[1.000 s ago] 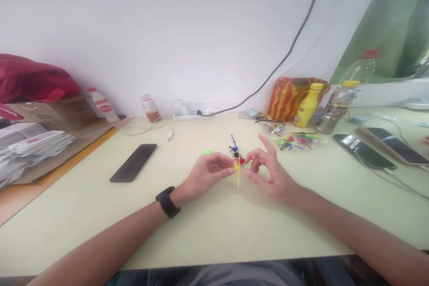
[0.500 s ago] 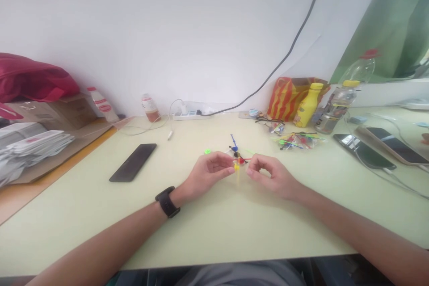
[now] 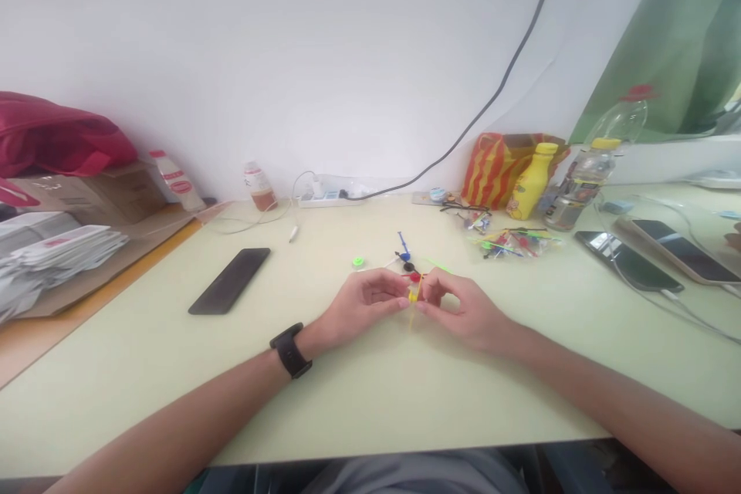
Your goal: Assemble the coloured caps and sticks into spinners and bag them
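Above the middle of the table, my left hand pinches a small yellow plastic piece with a thin stem and a round middle. The fingertips of my right hand are closed at the other side of the same piece. Just beyond my fingers lie similar small parts: a blue one, a black one and a red one. A green round part rests behind my left hand. A thin green rod shows behind my right hand.
A black phone lies at left. Clear bags of coloured plastic parts sit at back right, near a yellow bottle and a striped bag. More phones with cables lie at far right. A power strip stands along the wall.
My right fingertips have moved left onto the yellow piece, closing the gap between my hands. The yellow piece has shifted slightly toward me and tilted.
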`<state>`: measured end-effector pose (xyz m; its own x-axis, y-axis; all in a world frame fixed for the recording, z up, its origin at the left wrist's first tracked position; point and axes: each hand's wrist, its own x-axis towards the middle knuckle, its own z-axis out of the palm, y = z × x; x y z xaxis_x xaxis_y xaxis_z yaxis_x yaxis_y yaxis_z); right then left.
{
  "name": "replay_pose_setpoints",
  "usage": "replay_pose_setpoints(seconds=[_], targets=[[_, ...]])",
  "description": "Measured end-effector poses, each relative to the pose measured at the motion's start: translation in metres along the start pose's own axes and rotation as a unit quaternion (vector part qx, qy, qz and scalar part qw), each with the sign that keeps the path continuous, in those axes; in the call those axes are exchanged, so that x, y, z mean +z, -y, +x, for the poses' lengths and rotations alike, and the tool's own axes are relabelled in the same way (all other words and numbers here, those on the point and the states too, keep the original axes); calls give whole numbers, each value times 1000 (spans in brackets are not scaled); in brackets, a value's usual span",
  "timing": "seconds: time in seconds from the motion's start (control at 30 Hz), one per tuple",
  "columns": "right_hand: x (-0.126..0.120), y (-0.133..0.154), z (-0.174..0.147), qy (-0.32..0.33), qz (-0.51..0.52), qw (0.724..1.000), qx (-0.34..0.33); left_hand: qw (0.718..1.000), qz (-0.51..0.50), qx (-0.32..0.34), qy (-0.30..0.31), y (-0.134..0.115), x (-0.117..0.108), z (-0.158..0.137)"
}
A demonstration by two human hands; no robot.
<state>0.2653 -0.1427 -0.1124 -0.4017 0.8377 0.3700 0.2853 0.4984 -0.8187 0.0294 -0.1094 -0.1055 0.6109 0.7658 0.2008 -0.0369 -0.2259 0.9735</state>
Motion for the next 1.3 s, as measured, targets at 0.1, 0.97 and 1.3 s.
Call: replay_pose_setpoints(seconds=[0.1, 0.97, 1.3], targets=[[-3, -1, -2, -21, -29, 999, -22, 1000, 7, -8, -12, -1, 0, 0], [-13, 3, -2, -19, 84, 994, 61, 998, -19, -43, -48, -2, -3, 2], [-4, 2, -5, 8, 46, 999, -28, 998, -19, -45, -33, -3, -5, 4]])
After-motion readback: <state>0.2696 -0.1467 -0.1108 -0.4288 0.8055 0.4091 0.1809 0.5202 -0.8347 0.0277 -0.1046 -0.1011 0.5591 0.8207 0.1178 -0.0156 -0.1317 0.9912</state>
